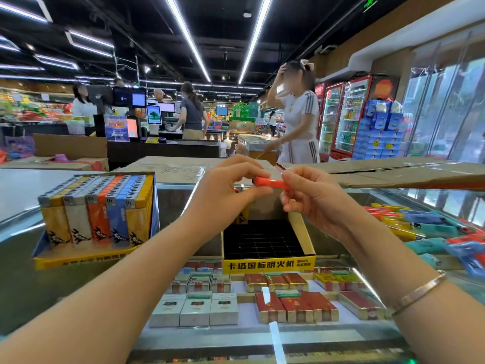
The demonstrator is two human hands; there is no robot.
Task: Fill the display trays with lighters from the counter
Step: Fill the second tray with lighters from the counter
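At nine o'clock on the glass counter [23, 185], a full display tray [97, 219] stood packed with upright lighters in yellow, grey, orange and blue. At centre, the left hand [225, 190] and right hand [312, 198] held one orange lighter [270, 183] level between them, the fingers [252, 177] of each pinching an end, above an empty yellow tray [267, 243] of dark grid cells at six o'clock from the hands. Loose lighters [420, 227] lay heaped at three o'clock. The likeliest slip: held flat by its ends, the lighter had to be turned upright before entering a narrow cell; a loosened pinch could drop it onto the glass or askew across the grid. A sleeveless forearm could also brush the full tray beside it.
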